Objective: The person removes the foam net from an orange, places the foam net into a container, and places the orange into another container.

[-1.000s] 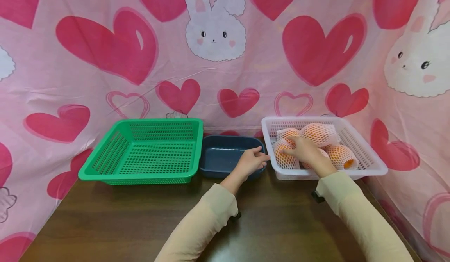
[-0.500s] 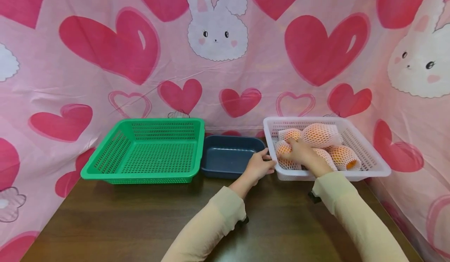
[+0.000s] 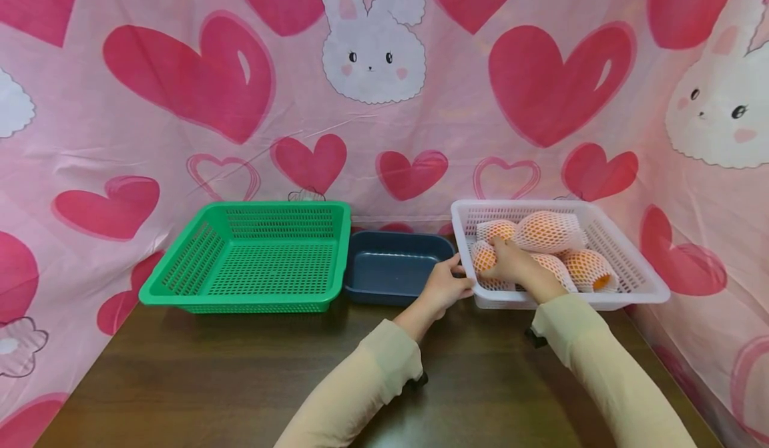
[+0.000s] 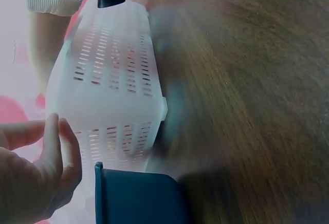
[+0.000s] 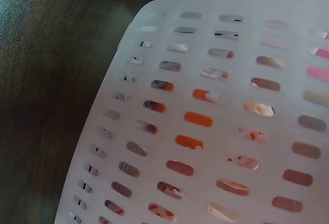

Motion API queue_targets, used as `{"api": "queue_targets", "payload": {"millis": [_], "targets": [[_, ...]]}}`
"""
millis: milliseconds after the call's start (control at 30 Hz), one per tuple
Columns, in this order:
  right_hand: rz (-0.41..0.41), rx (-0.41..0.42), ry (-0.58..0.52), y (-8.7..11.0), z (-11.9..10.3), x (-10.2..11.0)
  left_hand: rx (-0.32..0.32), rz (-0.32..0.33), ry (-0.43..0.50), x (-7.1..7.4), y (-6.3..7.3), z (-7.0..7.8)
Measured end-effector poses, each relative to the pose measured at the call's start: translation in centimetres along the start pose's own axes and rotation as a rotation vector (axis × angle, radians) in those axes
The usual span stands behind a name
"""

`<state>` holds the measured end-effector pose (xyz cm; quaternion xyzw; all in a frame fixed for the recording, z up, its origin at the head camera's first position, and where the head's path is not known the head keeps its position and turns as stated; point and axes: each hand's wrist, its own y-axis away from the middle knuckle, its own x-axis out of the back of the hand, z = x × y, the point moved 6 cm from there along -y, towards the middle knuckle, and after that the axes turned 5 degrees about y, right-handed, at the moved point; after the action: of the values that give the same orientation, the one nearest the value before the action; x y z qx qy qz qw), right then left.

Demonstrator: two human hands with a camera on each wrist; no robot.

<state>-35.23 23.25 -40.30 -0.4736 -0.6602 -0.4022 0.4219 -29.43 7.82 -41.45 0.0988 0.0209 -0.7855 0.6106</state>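
Note:
My right hand (image 3: 517,261) reaches into the white slotted basket (image 3: 631,281) and grips a round orange fruit (image 3: 484,257) in a white foam net at its left side. In the right wrist view the basket wall (image 5: 205,44) hides the hand, and orange patches show through its slots. Several more netted fruits (image 3: 548,232) lie around the hand. My left hand (image 3: 443,288) is at the basket's left rim with fingers extended. In the left wrist view, the fingertips (image 4: 53,124) of this hand are right at the basket's corner.
Between the baskets stands a dark blue tub (image 3: 390,296), with nothing in it. A green slotted basket (image 3: 240,299), also with nothing inside, stands at the left. All rest on a brown wooden table (image 3: 240,381) before a pink heart-patterned cloth (image 3: 456,114).
My left hand has moved right, from over the tub to the white basket's rim. My right hand has come down onto the left fruit and taken hold of it.

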Motion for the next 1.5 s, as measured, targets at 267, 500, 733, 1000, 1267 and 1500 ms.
{"api": "queue_targets", "payload": {"millis": [267, 500, 733, 1000, 1267, 1500], "targets": [[-0.002, -0.003, 0.005, 0.1, -0.2, 0.1, 0.019, -0.013, 0.016, -0.1, 0.2, 0.2], [-0.006, 0.002, -0.012, 0.6, -0.2, 0.4, 0.049, -0.016, 0.039, 0.0, 0.2, -0.1], [-0.008, 0.0, -0.023, 1.1, -0.4, 0.8, 0.065, -0.019, 0.057, 0.1, 0.3, -0.1], [-0.001, 0.006, -0.027, 1.8, -0.8, 1.6, 0.078, -0.023, 0.09, 0.2, 0.5, -0.2], [0.044, 0.05, 0.005, 2.5, -1.0, 2.5, 0.072, -0.022, 0.121, 0.3, 0.5, -0.3], [0.089, 0.082, 0.061, 3.3, -1.5, 3.4, 0.101, -0.014, 0.14, 0.5, 0.6, -0.3]]}}
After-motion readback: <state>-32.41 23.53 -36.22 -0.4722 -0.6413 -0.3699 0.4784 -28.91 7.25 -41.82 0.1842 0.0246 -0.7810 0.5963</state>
